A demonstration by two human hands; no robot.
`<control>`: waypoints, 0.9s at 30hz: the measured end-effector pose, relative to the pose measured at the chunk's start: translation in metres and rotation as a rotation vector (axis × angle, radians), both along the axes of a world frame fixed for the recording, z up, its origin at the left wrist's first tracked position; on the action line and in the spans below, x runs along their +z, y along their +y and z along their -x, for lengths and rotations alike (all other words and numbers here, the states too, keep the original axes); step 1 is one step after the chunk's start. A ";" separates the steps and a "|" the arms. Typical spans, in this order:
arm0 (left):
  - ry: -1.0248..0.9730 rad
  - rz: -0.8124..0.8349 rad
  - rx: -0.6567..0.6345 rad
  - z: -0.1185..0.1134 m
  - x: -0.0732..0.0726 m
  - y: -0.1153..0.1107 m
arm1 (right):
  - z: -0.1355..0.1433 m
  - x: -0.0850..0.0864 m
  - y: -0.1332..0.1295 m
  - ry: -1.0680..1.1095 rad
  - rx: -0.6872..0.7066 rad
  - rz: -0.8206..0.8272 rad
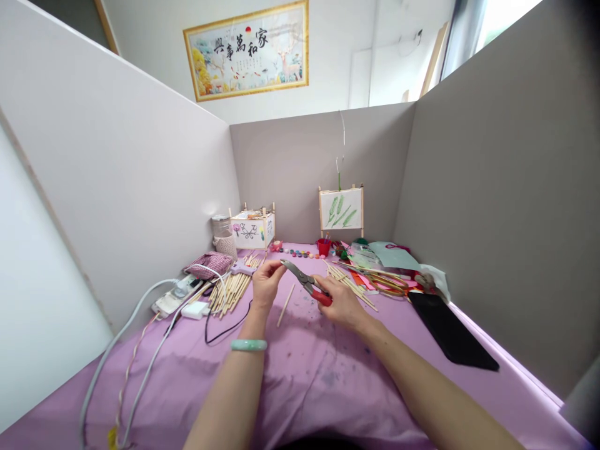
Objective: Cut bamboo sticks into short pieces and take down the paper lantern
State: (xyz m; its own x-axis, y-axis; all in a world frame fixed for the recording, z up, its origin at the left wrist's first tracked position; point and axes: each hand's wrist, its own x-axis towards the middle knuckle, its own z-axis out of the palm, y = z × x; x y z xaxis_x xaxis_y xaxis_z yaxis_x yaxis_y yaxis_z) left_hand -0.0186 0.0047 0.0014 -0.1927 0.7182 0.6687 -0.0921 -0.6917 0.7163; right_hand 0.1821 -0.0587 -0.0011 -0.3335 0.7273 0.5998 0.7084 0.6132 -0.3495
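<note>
My right hand is wrapped round the red handles of a pair of pliers, whose grey metal jaws point up and to the left. The tips of the jaws reach the fingertips of my left hand. Thumb and fingers of that hand are pinched together, and whatever they hold is too small to make out. Just below the pliers, a single short wooden stick lies on the purple cloth.
Bundles of wooden sticks lie left and right, with a glue gun on the left one. Cables run from a power strip. Behind stand a picture lantern and a framed leaf drawing. A black tablet-like slab lies right.
</note>
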 end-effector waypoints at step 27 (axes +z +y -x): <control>0.160 0.164 0.124 -0.001 0.004 -0.006 | -0.003 0.001 0.004 -0.049 -0.317 0.108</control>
